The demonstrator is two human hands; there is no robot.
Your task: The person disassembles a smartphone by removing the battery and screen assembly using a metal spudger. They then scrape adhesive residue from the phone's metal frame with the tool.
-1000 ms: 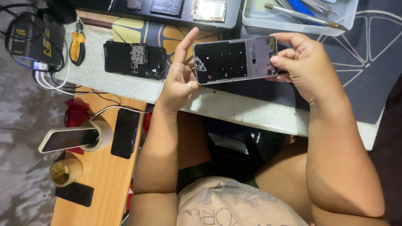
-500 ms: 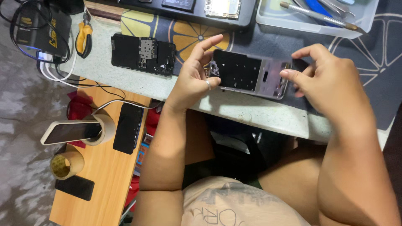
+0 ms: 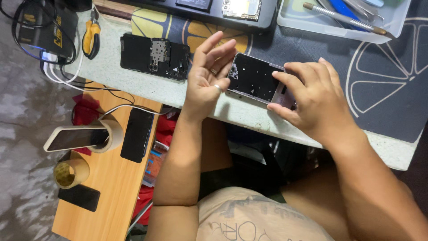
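Speckled pale stone makes up the tabletop (image 3: 147, 91) I'm looking down on, its far half covered by a dark mat printed with citrus slices (image 3: 379, 85), which I'd judge is there to keep small parts from sliding. Left and lower sits a wooden side shelf (image 3: 107, 187) carrying spare handsets and two tape rolls, parked out of the working area.

Next in size, my right hand (image 3: 312, 102) lies over the right end of the phone frame (image 3: 256, 80), fingers spread across its top and thumb along its near edge; the grip is closed onto the frame, pressing it flat at the mat's near-left edge so it cannot shift. My left hand (image 3: 207, 76) stands edge-on just left of the frame, palm turned toward it, fingers extended and loosely open, holding nothing; fingertips are near the frame's left end, though I cannot tell whether they touch it.

Far right, a clear plastic tray (image 3: 290, 20) keeps tweezers and a metal-tipped tool together within reach. Left of the frame lies a black opened phone back (image 3: 154, 56), inner side up, set apart from the piece in hand. Farther left, yellow-handled cutters (image 3: 91, 38) rest beside a black charger box (image 3: 42, 29) with white cables trailing off the edge.
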